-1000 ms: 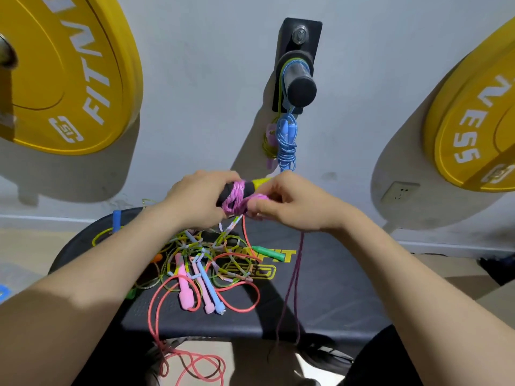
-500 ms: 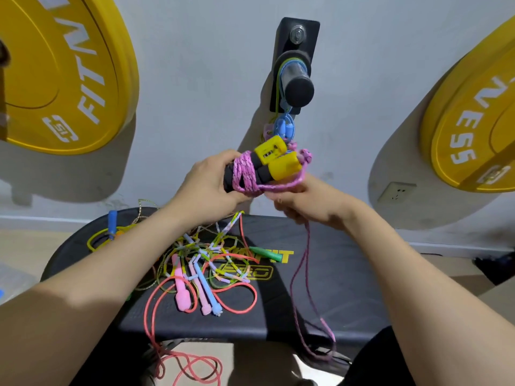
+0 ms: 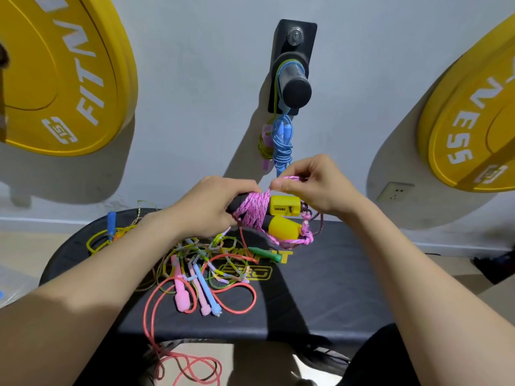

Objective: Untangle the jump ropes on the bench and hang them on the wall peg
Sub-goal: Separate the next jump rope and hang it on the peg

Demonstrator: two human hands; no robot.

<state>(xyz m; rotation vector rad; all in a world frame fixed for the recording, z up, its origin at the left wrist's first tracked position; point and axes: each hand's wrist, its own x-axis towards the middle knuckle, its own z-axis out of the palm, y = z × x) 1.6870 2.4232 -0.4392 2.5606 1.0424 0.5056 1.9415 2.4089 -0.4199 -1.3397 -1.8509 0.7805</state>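
Note:
My left hand (image 3: 207, 207) grips the black ends of two yellow-capped handles (image 3: 282, 218), with a pink braided jump rope (image 3: 252, 208) wound around them. My right hand (image 3: 312, 182) pinches a loop of that pink rope just above the handles. A short knotted tail of it hangs below the yellow caps. On the black bench (image 3: 328, 285) lies a tangle of jump ropes (image 3: 200, 268) in red, yellow, pink and blue. The black wall peg (image 3: 295, 86) above holds a blue rope bundle (image 3: 282, 143) and a yellow-green rope with purple handles (image 3: 266, 143).
Two big yellow weight plates (image 3: 64, 76) (image 3: 473, 129) hang on the wall either side of the peg. A red rope loop (image 3: 189, 369) trails off the bench's front edge to the floor. A wall socket (image 3: 394, 190) sits low on the right.
The long pink strand that hung down to the floor is now wound up on the handles. My right hand rose from under the bundle to above it, and the bundle dropped a little.

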